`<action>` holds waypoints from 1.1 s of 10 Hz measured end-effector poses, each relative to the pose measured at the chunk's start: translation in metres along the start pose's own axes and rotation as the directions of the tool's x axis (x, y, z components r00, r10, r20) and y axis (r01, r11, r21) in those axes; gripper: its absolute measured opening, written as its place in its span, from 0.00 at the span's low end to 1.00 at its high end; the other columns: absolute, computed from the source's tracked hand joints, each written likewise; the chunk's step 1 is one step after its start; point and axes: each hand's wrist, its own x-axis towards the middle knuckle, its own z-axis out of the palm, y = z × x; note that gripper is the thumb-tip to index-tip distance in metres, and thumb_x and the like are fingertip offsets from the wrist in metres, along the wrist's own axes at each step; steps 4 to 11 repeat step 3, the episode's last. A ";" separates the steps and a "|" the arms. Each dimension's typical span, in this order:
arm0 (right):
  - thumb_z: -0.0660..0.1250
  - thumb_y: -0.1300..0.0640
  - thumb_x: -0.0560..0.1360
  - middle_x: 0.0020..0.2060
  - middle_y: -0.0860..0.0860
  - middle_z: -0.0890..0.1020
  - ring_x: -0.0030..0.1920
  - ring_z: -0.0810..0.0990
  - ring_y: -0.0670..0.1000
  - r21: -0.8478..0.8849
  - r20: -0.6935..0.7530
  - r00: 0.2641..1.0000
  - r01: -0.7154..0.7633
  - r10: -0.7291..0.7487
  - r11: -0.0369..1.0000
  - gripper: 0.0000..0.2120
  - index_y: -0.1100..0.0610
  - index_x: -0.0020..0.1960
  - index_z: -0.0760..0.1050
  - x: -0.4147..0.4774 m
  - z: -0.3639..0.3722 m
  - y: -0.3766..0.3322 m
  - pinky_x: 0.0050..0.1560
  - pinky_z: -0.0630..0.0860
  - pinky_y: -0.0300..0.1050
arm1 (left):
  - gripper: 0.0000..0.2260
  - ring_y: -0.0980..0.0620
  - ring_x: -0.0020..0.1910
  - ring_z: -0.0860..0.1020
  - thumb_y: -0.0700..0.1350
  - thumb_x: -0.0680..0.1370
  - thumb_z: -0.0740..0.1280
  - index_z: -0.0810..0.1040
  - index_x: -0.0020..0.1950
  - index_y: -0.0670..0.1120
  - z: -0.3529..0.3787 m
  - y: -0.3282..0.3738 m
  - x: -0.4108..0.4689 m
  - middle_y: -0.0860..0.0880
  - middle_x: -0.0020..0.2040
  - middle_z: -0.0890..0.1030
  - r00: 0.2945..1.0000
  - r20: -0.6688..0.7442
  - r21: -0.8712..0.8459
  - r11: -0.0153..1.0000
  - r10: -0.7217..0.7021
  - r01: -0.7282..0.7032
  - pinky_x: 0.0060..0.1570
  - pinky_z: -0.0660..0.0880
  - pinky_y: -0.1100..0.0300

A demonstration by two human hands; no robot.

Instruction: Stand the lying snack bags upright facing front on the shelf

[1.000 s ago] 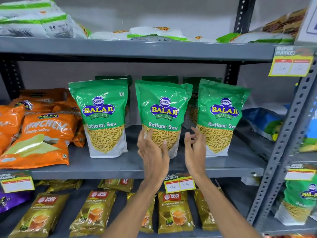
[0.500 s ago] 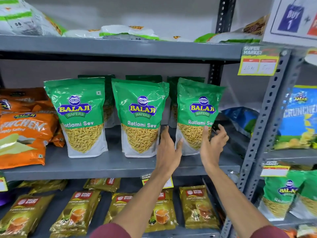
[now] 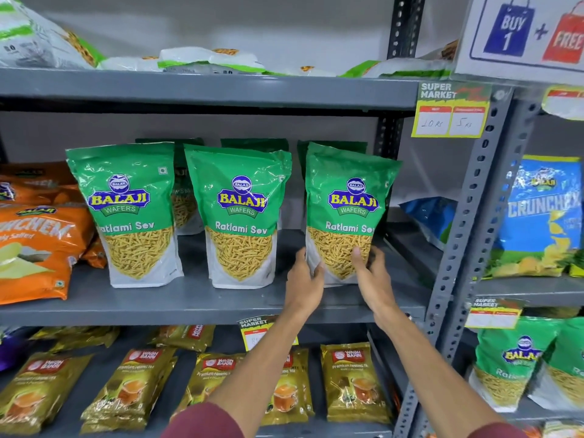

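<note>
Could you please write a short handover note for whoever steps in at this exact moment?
Left hand and right hand both grip the bottom of the rightmost green sev bag, one on each side.
That bag stands on the middle shelf, leaning slightly, label forward.
Done: the left sev bag and middle sev bag stand upright facing front.
Left: square up the held bag and release; white-green bags on the top shelf lie flat.

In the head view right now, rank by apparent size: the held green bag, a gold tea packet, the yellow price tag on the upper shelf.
1. Green bag, held by left hand and right hand.
2. Tea packet, though it sits nearer the camera.
3. Price tag.
</note>
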 end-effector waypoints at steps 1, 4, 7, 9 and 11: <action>0.61 0.34 0.77 0.68 0.49 0.78 0.70 0.75 0.55 -0.002 -0.024 0.999 0.045 -0.045 0.999 0.32 0.51 0.74 0.62 -0.008 0.000 0.002 0.74 0.63 0.67 | 0.25 0.43 0.73 0.71 0.48 0.83 0.60 0.59 0.79 0.46 -0.002 -0.002 -0.002 0.44 0.74 0.73 1.000 -0.015 0.009 1.000 -0.008 0.008 0.71 0.69 0.47; 0.61 0.34 0.77 0.75 0.52 0.71 0.75 0.69 0.57 -0.062 -0.097 0.993 0.066 -0.072 0.996 0.36 0.52 0.77 0.58 -0.017 0.000 0.002 0.76 0.59 0.69 | 0.27 0.43 0.76 0.67 0.48 0.84 0.59 0.55 0.81 0.45 -0.003 -0.002 -0.006 0.44 0.78 0.68 1.000 0.002 -0.011 1.000 -0.008 0.008 0.74 0.66 0.48; 0.61 0.34 0.77 0.75 0.52 0.71 0.75 0.69 0.57 -0.062 -0.097 0.993 0.066 -0.072 0.996 0.36 0.52 0.77 0.58 -0.017 0.000 0.002 0.76 0.59 0.69 | 0.27 0.43 0.76 0.67 0.48 0.84 0.59 0.55 0.81 0.45 -0.003 -0.002 -0.006 0.44 0.78 0.68 1.000 0.002 -0.011 1.000 -0.008 0.008 0.74 0.66 0.48; 0.61 0.34 0.77 0.75 0.52 0.71 0.75 0.69 0.57 -0.062 -0.097 0.993 0.066 -0.072 0.996 0.36 0.52 0.77 0.58 -0.017 0.000 0.002 0.76 0.59 0.69 | 0.27 0.43 0.76 0.67 0.48 0.84 0.59 0.55 0.81 0.45 -0.003 -0.002 -0.006 0.44 0.78 0.68 1.000 0.002 -0.011 1.000 -0.008 0.008 0.74 0.66 0.48; 0.61 0.34 0.77 0.75 0.52 0.71 0.75 0.69 0.57 -0.062 -0.097 0.993 0.066 -0.072 0.996 0.36 0.52 0.77 0.58 -0.017 0.000 0.002 0.76 0.59 0.69 | 0.27 0.43 0.76 0.67 0.48 0.84 0.59 0.55 0.81 0.45 -0.003 -0.002 -0.006 0.44 0.78 0.68 1.000 0.002 -0.011 1.000 -0.008 0.008 0.74 0.66 0.48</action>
